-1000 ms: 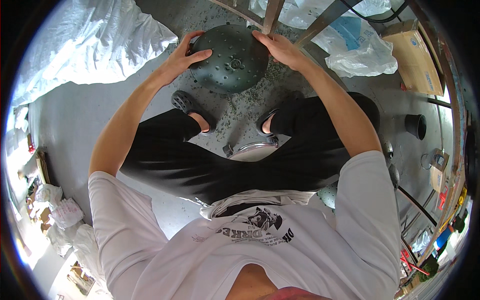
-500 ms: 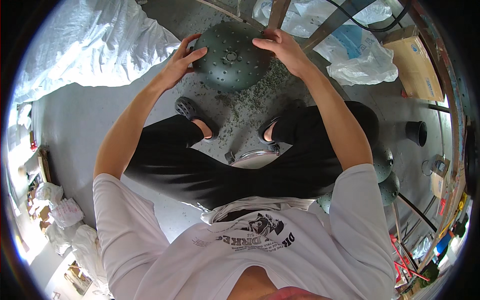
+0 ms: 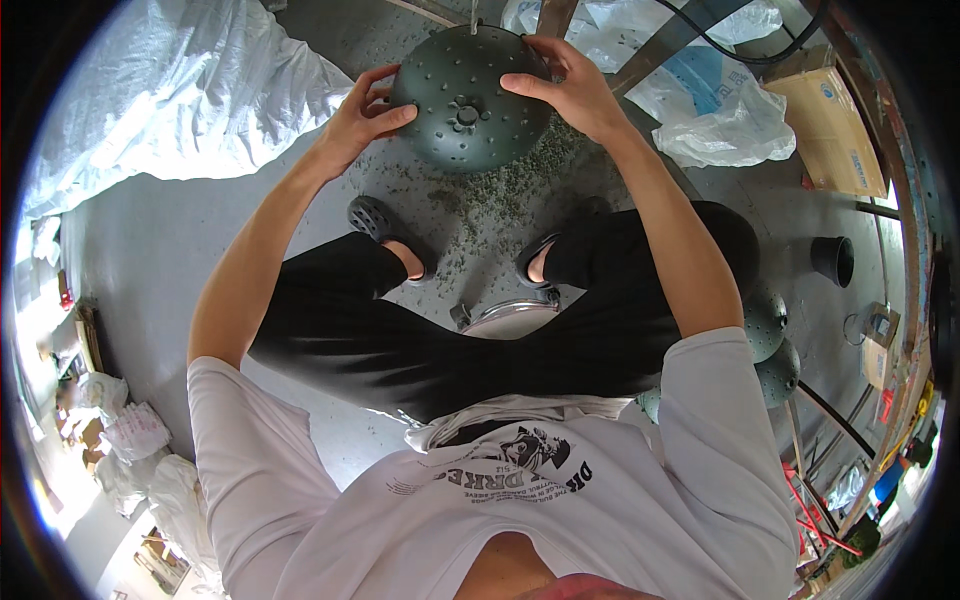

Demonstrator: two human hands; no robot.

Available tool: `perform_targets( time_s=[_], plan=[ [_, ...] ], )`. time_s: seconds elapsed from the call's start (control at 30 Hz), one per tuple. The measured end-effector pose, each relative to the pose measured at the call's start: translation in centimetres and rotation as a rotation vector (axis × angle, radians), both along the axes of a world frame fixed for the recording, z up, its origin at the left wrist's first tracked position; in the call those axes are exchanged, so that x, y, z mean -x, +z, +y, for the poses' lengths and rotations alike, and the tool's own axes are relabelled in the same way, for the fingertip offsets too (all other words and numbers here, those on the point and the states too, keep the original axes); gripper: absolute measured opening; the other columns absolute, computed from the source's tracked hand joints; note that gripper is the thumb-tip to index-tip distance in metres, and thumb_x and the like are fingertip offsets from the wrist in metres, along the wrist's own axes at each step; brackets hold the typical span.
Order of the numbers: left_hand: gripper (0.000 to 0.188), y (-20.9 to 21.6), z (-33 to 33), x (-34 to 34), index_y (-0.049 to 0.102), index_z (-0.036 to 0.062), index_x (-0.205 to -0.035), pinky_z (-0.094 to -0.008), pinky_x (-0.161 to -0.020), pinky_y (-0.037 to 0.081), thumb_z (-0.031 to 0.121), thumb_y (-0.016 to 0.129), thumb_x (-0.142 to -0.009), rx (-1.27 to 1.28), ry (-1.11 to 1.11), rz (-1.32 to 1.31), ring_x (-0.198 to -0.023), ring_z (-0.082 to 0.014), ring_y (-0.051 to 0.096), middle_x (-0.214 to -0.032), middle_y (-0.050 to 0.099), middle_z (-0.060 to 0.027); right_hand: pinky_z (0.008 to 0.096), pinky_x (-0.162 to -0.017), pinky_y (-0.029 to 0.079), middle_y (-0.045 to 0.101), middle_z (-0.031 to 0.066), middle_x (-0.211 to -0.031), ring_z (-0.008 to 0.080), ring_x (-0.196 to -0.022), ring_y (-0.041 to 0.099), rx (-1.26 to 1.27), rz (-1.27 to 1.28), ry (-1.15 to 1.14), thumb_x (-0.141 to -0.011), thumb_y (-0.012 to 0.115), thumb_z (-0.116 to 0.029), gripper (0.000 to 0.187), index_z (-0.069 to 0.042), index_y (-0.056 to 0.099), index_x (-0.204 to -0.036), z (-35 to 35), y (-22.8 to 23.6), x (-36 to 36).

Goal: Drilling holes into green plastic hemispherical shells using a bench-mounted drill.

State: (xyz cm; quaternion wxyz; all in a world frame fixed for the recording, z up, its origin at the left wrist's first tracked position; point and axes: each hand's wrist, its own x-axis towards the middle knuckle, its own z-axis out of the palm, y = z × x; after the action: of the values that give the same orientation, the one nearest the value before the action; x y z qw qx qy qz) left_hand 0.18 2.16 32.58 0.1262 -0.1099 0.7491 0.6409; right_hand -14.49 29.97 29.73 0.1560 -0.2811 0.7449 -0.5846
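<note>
Between my two hands is a dark green dome-shaped shell [image 3: 470, 125], dotted with small round holes or dimples. Near its middle, a larger hole has a ring of smaller ones around it. My left hand [image 3: 358, 118] grips the left rim, thumb on top and fingers curled at the edge. My right hand [image 3: 578, 92] clasps the upper right side, its thumb lying on the curved surface. A thin upright rod [image 3: 475, 14] meets the dome's far edge; whether it goes into a hole I cannot tell. The underside is hidden.
Small greenish chips [image 3: 490, 200] litter the grey floor between my feet. More green domes [image 3: 778, 375] sit beside my right leg. White sheeting [image 3: 190, 90] lies at far left; plastic bags [image 3: 725, 130], a cardboard box [image 3: 825, 125] and a black bucket [image 3: 832, 262] are on the right.
The dome has shifted slightly away from me and turned or tilted, so its central hole sits lower on it. The thin rod now reaches its far edge. Both hands kept their hold.
</note>
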Motion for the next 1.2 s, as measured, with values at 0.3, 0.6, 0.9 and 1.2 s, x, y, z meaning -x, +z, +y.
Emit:
perform_targets(
  time_s=[0.3, 0.6, 0.9, 1.2],
  plan=[
    [0.108, -1.0, 1.0, 0.6, 0.025, 0.0031, -0.15, -0.0414, -0.097, 0.048, 0.046, 0.086, -0.073, 0.115, 0.05, 0.088, -0.12, -0.0297, 0.054, -0.142, 0.041, -0.0235, 0.0371, -0.097, 0.048, 0.063, 0.0189, -0.123, 0.0277, -0.115, 0.061, -0.046, 0.005, -0.096, -0.067, 0.083, -0.059, 0.096, 0.003, 0.052, -0.134, -0.2, 0.1, -0.4],
    [0.109, -1.8, 0.5, 0.7, 0.027, 0.0062, -0.15, -0.0439, -0.097, 0.048, 0.051, 0.087, -0.07, 0.265, -0.016, 0.135, -0.12, -0.0325, 0.054, -0.135, 0.048, -0.0241, 0.0406, -0.105, 0.043, 0.054, 0.0208, -0.135, 0.031, -0.128, 0.051, -0.209, 0.239, 0.083, -0.07, 0.086, -0.045, 0.097, -0.001, 0.042, -0.144, 0.8, 0.8, -0.5],
    [0.107, -1.3, 0.5, 1.0, 0.029, 0.0069, -0.149, -0.0432, -0.094, 0.05, 0.051, 0.086, -0.07, 0.325, -0.008, 0.151, -0.115, -0.0303, 0.058, -0.125, 0.056, -0.0213, 0.0409, -0.107, 0.041, 0.051, 0.0255, -0.138, 0.0346, -0.127, 0.053, -0.179, 0.115, 0.075, -0.062, 0.086, -0.056, 0.109, 0.005, 0.043, -0.142, 0.5, 0.6, -0.3],
    [0.103, -0.1, 1.2, 1.3, 0.031, 0.0139, -0.151, -0.0431, -0.094, 0.05, 0.051, 0.085, -0.071, 0.284, -0.02, 0.211, -0.115, -0.031, 0.058, -0.131, 0.053, -0.02, 0.038, -0.102, 0.045, 0.06, 0.0206, -0.129, 0.0306, -0.119, 0.059, -0.074, -0.082, 0.084, -0.068, 0.085, -0.054, 0.101, 0.003, 0.045, -0.142, 0.3, 1.0, -0.5]
  ],
)
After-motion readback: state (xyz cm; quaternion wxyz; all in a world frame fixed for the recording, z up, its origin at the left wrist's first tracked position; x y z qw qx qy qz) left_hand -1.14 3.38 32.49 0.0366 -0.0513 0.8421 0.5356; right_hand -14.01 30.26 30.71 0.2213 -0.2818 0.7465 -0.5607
